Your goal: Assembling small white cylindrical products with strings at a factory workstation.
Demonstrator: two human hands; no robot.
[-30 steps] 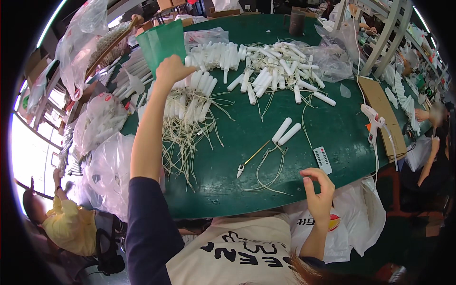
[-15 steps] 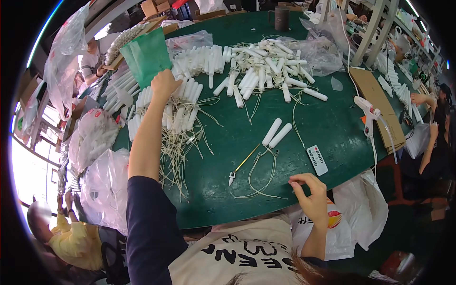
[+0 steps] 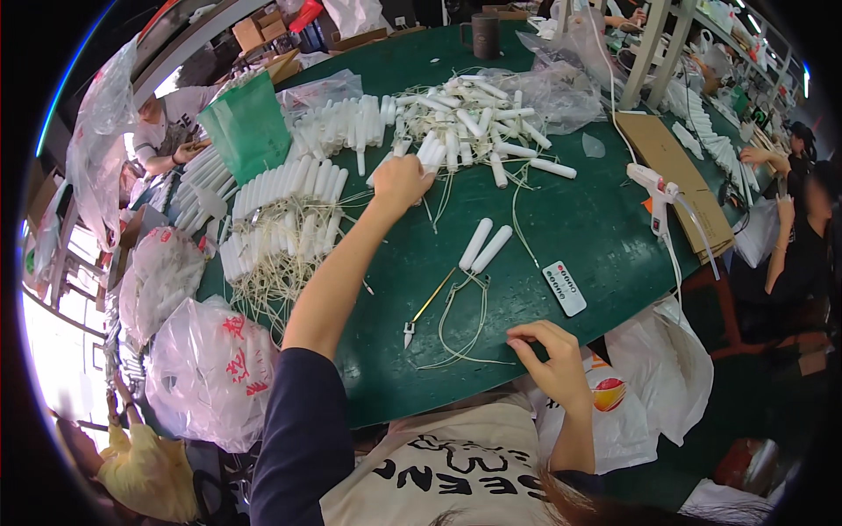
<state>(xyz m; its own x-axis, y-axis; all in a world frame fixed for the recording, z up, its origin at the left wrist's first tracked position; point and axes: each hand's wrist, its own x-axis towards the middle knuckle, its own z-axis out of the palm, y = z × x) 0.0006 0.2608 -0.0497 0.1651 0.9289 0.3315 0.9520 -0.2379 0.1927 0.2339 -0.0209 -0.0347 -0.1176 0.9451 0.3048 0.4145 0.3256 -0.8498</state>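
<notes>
My left hand (image 3: 403,186) reaches over the near left side of a loose heap of white candle-like tubes (image 3: 474,123) with thin pale wires. Its fingers point away and are largely hidden, so a grip cannot be made out. Close to the table's front edge, my right hand (image 3: 554,364) is half curled, thumb and forefinger apart, holding nothing. Beyond it lie a pair of white tubes (image 3: 484,245) with looped wires, and a thin yellow rod (image 3: 433,296) with a white pointed end. A white remote control (image 3: 563,289) rests to their right.
Rows of white tubes (image 3: 289,188) with tangled wires lie at the left, a green bag (image 3: 246,127) behind them. A white glue gun (image 3: 658,197) and cardboard (image 3: 675,167) are at the right edge. A dark mug (image 3: 485,37) stands far back. Other people work on both sides.
My left hand has left the green bag and moved right and nearer, to the tube heap. The green bag stands by itself. My right hand keeps its pose; the whole view has shifted slightly.
</notes>
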